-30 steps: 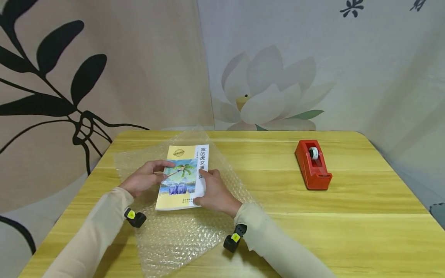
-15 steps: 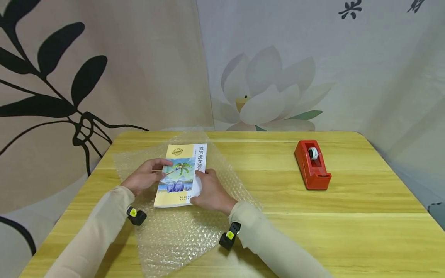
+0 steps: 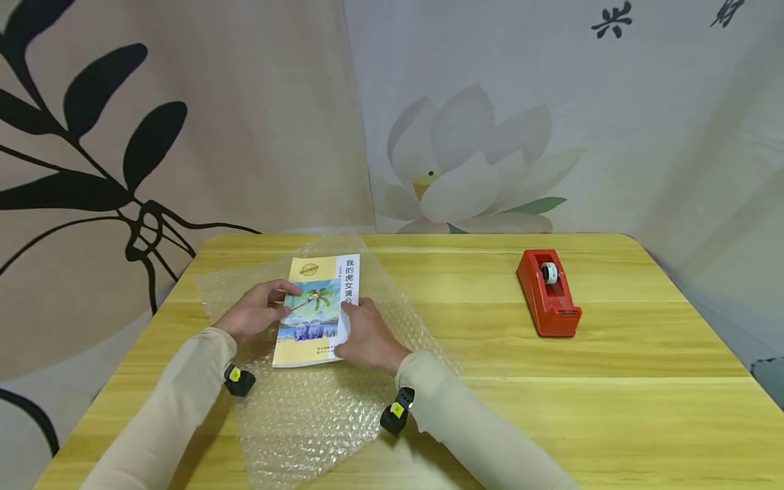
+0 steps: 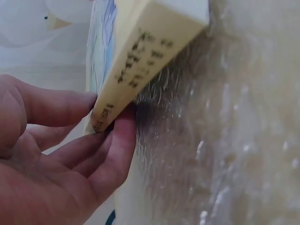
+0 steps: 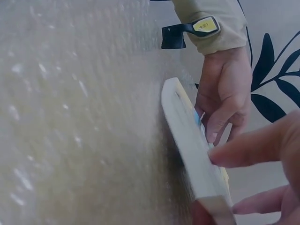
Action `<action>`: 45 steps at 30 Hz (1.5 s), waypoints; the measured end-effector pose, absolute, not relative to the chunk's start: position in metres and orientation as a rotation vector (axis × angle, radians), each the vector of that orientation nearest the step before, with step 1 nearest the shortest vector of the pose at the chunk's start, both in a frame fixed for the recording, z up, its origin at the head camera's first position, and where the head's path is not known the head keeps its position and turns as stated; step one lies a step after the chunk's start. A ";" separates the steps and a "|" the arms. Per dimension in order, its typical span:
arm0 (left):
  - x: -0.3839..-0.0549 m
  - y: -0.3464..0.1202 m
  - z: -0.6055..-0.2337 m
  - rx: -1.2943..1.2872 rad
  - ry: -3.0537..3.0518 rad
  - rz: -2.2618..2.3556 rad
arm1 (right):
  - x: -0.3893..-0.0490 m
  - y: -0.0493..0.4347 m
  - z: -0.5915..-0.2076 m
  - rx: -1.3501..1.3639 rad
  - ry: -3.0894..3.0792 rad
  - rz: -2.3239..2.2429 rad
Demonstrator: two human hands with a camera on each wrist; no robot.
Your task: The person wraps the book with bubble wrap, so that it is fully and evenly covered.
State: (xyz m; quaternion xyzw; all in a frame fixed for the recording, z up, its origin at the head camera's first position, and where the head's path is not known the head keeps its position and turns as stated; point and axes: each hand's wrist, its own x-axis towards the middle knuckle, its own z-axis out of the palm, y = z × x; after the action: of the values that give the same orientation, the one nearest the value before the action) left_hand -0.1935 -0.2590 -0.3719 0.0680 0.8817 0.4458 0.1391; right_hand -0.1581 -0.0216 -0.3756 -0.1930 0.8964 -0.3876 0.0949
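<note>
A paperback book [image 3: 314, 331] with a yellow and blue cover and a white strip lies above a sheet of bubble wrap [image 3: 306, 422]. My left hand [image 3: 252, 312] pinches its left edge; in the left wrist view, the curled fingers [image 4: 123, 150] reach beneath the book [image 4: 133, 61]. On the opposite side my right hand [image 3: 372, 340] grips the right edge, thumb over the cover. The right wrist view shows the book's page edge [image 5: 185, 133] standing slightly off the wrap, with a dark gap below. Most of the right fingers are hidden under the book.
A red tape dispenser [image 3: 549, 294] with a small roll stands at the right on the wooden table [image 3: 618, 415]. Printed curtains [image 3: 275, 122] hang behind the table's far edge. Each wrist wears a black camera [image 3: 239, 381].
The book and my right hand have moved slightly left, while my left hand stays nearly in place. Both hands keep hold of the book. The head view has tilted a little.
</note>
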 end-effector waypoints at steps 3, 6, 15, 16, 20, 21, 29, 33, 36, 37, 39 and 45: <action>-0.192 -0.258 -0.370 0.189 2.586 1.229 | -0.160 -0.022 -0.376 -0.579 2.669 -1.143; -0.192 -0.256 -0.368 0.164 2.626 1.172 | -0.162 -0.022 -0.375 -0.570 2.667 -1.139; -0.195 -0.252 -0.373 0.117 2.764 1.022 | -0.163 -0.026 -0.378 -0.547 2.669 -1.094; -0.195 -0.252 -0.373 0.116 2.784 0.996 | -0.163 -0.026 -0.378 -0.548 2.670 -1.087; -0.195 -0.252 -0.376 0.134 2.856 0.911 | -0.165 -0.027 -0.379 -0.542 2.684 -1.043; -0.195 -0.252 -0.376 0.144 2.880 0.883 | -0.165 -0.028 -0.379 -0.539 2.687 -1.033; -0.192 -0.246 -0.373 0.188 2.987 0.736 | -0.165 -0.030 -0.377 -0.505 2.689 -0.973; -0.191 -0.245 -0.372 0.198 3.000 0.716 | -0.163 -0.031 -0.376 -0.490 2.678 -0.970; -0.191 -0.247 -0.372 0.193 2.960 0.717 | -0.163 -0.031 -0.376 -0.495 2.684 -0.967; -0.192 -0.247 -0.371 0.191 2.939 0.720 | -0.162 -0.031 -0.376 -0.497 2.689 -0.961; -0.193 -0.250 -0.371 0.185 2.878 0.741 | -0.163 -0.030 -0.377 -0.499 2.697 -0.952; -0.194 -0.252 -0.368 0.195 2.741 0.759 | -0.164 -0.025 -0.374 -0.507 2.694 -0.908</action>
State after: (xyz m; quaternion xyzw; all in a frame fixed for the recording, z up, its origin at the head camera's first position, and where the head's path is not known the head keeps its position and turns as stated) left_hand -0.1940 -0.2519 -0.3677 0.0678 0.9513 0.2633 0.1450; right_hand -0.1636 -0.0249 -0.3744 -0.1741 0.9254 -0.3120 0.1267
